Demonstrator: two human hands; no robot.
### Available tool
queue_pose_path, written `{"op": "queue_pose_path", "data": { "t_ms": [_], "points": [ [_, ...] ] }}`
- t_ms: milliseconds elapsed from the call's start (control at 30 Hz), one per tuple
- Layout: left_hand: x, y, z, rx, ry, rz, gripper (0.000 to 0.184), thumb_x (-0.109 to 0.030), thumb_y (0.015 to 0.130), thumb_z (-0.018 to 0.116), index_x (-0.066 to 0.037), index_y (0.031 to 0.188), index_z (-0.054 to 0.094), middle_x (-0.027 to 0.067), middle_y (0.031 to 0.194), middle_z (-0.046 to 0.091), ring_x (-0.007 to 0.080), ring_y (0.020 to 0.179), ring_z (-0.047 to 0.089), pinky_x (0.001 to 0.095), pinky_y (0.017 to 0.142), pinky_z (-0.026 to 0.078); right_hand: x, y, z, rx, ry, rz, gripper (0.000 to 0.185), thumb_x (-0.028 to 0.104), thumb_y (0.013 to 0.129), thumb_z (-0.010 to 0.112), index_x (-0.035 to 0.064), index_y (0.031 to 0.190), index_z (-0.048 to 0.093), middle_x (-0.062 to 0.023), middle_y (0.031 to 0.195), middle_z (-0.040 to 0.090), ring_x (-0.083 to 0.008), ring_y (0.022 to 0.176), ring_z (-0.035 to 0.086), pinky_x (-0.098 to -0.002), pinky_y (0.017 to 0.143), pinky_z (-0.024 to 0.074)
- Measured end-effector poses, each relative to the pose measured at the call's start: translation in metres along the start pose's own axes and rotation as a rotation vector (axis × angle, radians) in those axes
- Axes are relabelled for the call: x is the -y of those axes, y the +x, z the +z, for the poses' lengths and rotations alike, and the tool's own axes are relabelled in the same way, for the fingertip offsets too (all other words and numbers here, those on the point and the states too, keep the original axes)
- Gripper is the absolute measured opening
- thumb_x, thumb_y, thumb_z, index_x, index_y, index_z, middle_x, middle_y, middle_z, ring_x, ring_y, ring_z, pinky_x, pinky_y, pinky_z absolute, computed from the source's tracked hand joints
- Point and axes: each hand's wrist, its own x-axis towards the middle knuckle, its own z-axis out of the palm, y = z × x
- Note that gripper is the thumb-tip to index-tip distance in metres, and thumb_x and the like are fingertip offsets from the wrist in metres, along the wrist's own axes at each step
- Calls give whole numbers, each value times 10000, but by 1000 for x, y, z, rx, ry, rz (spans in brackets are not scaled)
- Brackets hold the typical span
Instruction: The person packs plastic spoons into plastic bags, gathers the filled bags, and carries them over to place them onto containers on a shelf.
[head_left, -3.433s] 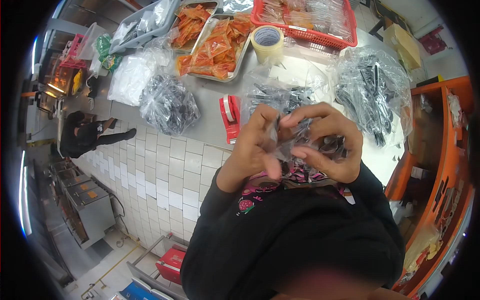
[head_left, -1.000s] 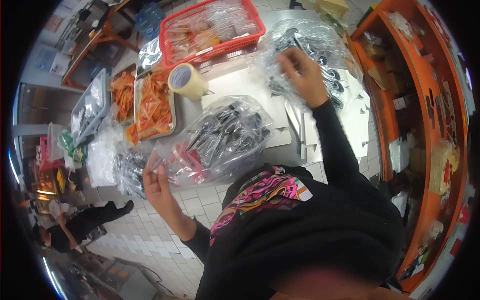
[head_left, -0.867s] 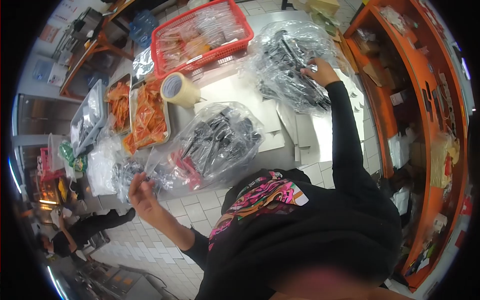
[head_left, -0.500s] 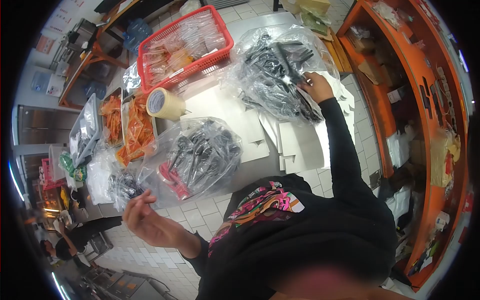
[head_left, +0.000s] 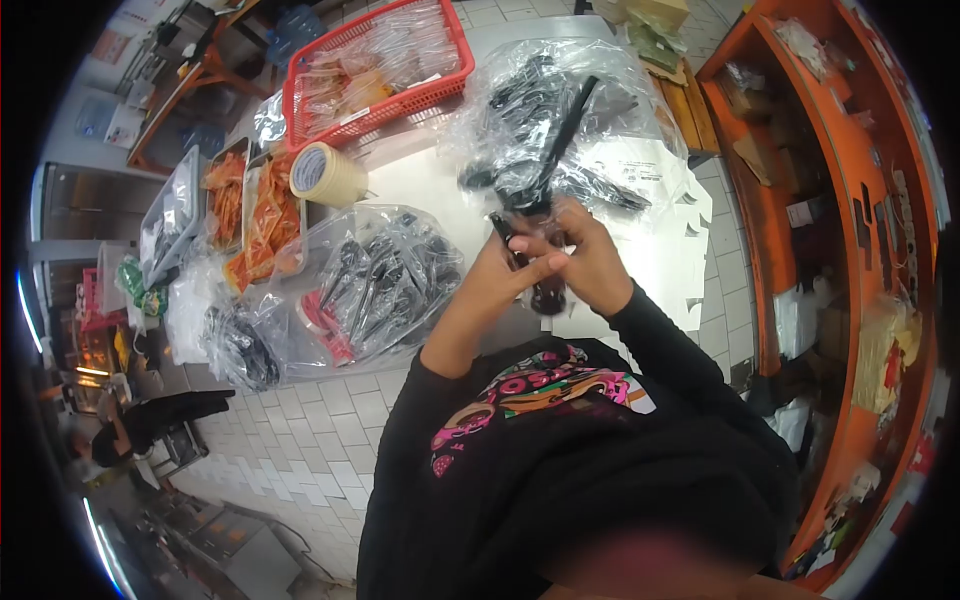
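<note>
My left hand (head_left: 497, 278) and my right hand (head_left: 592, 262) are together at the table's near side, fingers closed around black plastic cutlery (head_left: 548, 190). One long dark handle points up and away from the right hand; a shorter dark piece sticks out by the left thumb. The exact kind of utensil is hard to make out. Just beyond them lies an open clear plastic bag (head_left: 625, 95) full of similar black cutlery. To the left of my left hand, another clear bag (head_left: 385, 290) holds more black cutlery, with a pink-red bundle (head_left: 325, 325) at its near edge.
A red basket (head_left: 375, 120) of clear packets stands at the back, beside a cream tape roll (head_left: 325, 175). Trays of orange food packets (head_left: 268, 215) sit to the left. White card sheets (head_left: 650, 285) lie at right, and an orange shelf (head_left: 820, 250) rises beyond the table.
My right hand has come back from the far bag with black cutlery. My left hand has moved right and inward from the table's near-left edge to meet it, closing on cutlery.
</note>
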Motion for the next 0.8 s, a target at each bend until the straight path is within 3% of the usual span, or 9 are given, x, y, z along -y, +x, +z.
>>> {"op": "queue_pose_path", "data": {
  "t_ms": [33,133,200,333,367,467,600,667,800],
  "points": [
    [5,-5,-3,14,-68,-50,466,-141,795,732,-28,1131,429,29,1002,530,126,947,532,269,821,432,-3,-1,3,-70,-313,-189,344,280,780,727,19,967,604,-109,962,590,-175,850,557,-261,629,455],
    [10,-24,-4,-26,-63,-75,351,-88,840,669,1,1106,458,35,944,567,113,861,572,252,772,466,14,0,-20,237,-363,11,411,291,784,718,17,1061,585,-135,1062,533,-215,952,524,-283,736,456],
    [9,-30,-5,10,-206,-148,313,-64,886,591,14,1153,446,84,1008,597,133,846,593,276,750,498,1,8,-27,198,138,93,457,250,810,697,18,1165,525,-92,1085,556,-177,1031,532,-285,799,447],
    [-3,-47,4,57,-167,-143,353,-42,917,511,15,1244,392,167,1128,592,165,835,614,294,759,507,15,27,-47,-65,619,260,246,148,824,694,26,981,550,-55,879,634,-140,822,626,-243,761,469],
    [-2,-49,3,86,-70,-110,359,-42,917,511,19,1249,388,164,1112,598,164,842,613,297,773,496,20,31,-48,-99,586,235,171,127,824,691,51,880,549,-35,775,645,-147,740,649,-257,740,496],
    [-3,-56,2,128,-63,-85,358,-63,915,522,24,1240,399,157,1109,601,165,853,613,299,779,487,34,36,-49,-138,630,184,137,108,827,681,30,858,573,-72,820,660,-166,773,659,-287,725,528],
    [9,-62,-8,7,-225,-111,366,-96,912,534,30,1233,411,161,1101,601,186,883,618,311,801,495,43,38,-52,-68,651,171,180,128,858,642,-23,952,618,-130,883,667,-218,789,664,-322,740,551],
    [16,-61,-12,-219,-361,-178,400,-73,892,539,27,1257,410,184,1087,589,244,929,614,401,823,513,45,36,-51,-44,642,179,196,134,870,625,-29,978,614,-137,899,664,-228,804,663,-326,749,549],
    [8,-61,-14,-148,-507,-146,409,-56,884,527,77,1252,408,209,1229,528,284,1099,555,406,899,491,50,32,-48,49,668,84,233,160,924,525,-34,1038,584,-169,991,644,-255,883,650,-372,834,520]
  ]
}}
